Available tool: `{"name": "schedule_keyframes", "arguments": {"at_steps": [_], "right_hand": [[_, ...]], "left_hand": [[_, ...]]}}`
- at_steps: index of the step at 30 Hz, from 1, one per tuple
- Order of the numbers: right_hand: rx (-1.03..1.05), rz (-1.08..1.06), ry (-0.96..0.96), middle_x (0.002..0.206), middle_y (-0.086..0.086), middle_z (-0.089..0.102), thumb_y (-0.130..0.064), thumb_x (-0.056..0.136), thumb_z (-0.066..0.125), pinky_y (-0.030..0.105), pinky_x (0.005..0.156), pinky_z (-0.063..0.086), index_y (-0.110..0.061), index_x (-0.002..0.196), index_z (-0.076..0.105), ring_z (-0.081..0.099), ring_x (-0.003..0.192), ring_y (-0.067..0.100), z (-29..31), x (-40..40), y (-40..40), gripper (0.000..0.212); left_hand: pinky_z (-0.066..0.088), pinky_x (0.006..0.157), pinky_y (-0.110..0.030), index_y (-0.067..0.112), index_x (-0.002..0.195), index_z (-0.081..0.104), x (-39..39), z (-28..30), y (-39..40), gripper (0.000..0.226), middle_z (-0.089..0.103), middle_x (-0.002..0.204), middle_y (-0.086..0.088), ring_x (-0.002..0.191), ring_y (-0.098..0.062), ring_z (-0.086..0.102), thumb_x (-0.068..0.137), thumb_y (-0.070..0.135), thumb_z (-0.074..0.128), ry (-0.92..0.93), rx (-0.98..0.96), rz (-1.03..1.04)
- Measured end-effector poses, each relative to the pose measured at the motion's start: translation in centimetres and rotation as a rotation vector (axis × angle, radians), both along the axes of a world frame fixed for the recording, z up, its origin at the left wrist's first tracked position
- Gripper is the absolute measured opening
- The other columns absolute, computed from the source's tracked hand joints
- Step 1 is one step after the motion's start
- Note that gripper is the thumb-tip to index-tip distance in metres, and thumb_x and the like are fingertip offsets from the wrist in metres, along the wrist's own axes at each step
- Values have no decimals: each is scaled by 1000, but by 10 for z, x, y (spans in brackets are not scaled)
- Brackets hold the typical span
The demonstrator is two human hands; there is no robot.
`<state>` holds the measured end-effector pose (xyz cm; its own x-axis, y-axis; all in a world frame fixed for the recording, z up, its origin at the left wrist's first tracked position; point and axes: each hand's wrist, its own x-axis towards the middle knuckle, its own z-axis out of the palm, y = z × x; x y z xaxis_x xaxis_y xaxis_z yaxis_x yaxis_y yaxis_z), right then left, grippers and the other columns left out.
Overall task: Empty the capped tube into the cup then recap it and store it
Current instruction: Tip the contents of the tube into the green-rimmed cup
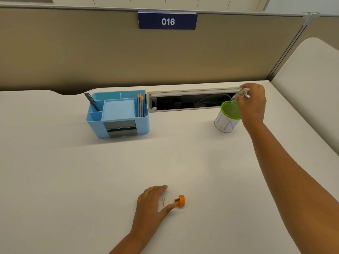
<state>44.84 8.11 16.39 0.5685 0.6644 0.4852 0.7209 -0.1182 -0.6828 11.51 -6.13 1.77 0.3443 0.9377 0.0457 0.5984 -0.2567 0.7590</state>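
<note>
My right hand holds a small clear tube tilted mouth-down over the white cup with a green rim at the far right of the desk. The tube's mouth hangs just above the cup's rim. An orange cap with a metal sharpener blade lies on the desk near the front. My left hand rests flat beside it with fingers spread, thumb tip almost touching the cap. A few orange shavings lie between hand and cap.
A blue desk organiser with a black pen and several orange pencils stands at the back left of centre. An open cable slot runs along the desk's back edge. A beige partition with a "016" sign rises behind.
</note>
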Motion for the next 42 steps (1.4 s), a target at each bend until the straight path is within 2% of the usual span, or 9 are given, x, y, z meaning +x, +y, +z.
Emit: {"name": "schedule_keyframes", "arguments": {"at_steps": [4,7,12,14,22,27,30,35,42], "right_hand": [[338,-30,-38,105,10,49,-6,80,57,26,83,52,-9,101,56,53,94,14,17,-7,-5,21],[247,-76,12,107,17,54,-4,79,56,16,83,47,-5,102,58,52,91,13,14,-8,-6,23],[301,-74,10,102,4,50,-7,79,60,23,78,52,-11,98,59,51,90,9,16,-11,-6,20],[275,-109,31,103,9,54,-6,78,60,29,77,53,-11,98,60,54,88,12,19,-14,-7,21],[315,-146,34,101,9,54,-7,78,60,22,76,52,-11,98,60,54,87,7,22,-11,-12,21],[478,-135,102,89,-8,46,-3,74,63,1,68,40,-2,95,60,52,81,-5,36,-16,-15,21],[373,-134,245,96,-1,52,-7,74,65,2,69,42,-9,98,61,58,86,14,37,-16,-14,24],[326,41,725,91,2,60,-13,74,69,30,80,53,-24,91,58,60,82,17,30,-27,-25,23],[218,306,1326,89,4,59,-8,89,52,16,69,56,-16,90,52,65,73,7,-15,-100,-90,8]], "left_hand": [[26,94,-25,30,117,51,-1,0,-1,77,50,114,17,109,-5,43,64,84,33,10,6,-7],[28,95,-27,31,118,49,-1,-1,0,79,48,115,17,109,-4,41,64,85,31,25,-9,-16],[28,89,-27,36,114,47,-2,-6,1,67,43,108,27,105,9,32,67,82,34,3,57,-23],[27,90,-26,36,115,47,-2,-7,0,68,45,109,26,105,10,32,67,82,34,29,55,-30],[32,86,-31,26,114,55,-2,-8,1,74,50,108,18,104,4,38,69,81,33,28,113,-28],[31,88,-30,26,115,54,-1,-7,0,77,49,109,19,106,2,41,67,82,32,33,104,-28],[29,90,-27,29,117,52,-2,-6,0,78,46,111,21,106,6,36,66,84,32,54,104,-43],[24,96,-25,35,121,45,-6,-10,-1,76,42,117,21,112,2,36,64,84,32,66,57,-75],[24,94,-23,40,125,41,-5,-5,0,63,46,116,21,111,2,35,73,75,36,41,114,-100]]}}
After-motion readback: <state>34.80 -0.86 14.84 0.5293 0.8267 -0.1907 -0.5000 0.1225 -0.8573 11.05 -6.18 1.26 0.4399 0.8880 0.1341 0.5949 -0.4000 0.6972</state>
